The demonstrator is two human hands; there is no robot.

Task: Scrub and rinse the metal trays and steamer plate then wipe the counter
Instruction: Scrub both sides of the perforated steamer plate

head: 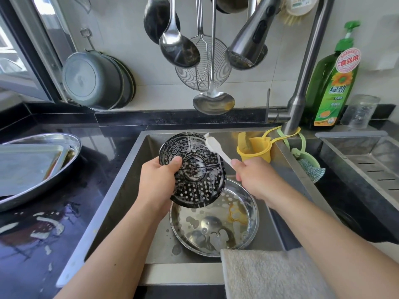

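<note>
My left hand (158, 180) grips the steamer plate (193, 169) by its left edge, thumb curled over the top, holding it tilted above the sink (121, 190). The plate is soapy w/ suds across the perforated face. My right hand (251, 178) is closed round the handle of a white brush (216, 147), bristle end touching the plate's upper right rim. Below in the sink sits a round metal pan (252, 214) w/ shallow water, foam patches and an orange smear inside. On the counter (64, 223) at left, an oval metal tray (71, 143) holds a rectangular metal tray (28, 162) inside it. A yellow caddy (259, 153) hangs at the sink's back right corner; contents unclear. A beige towel (269, 275) is draped over the front edge.
</note>
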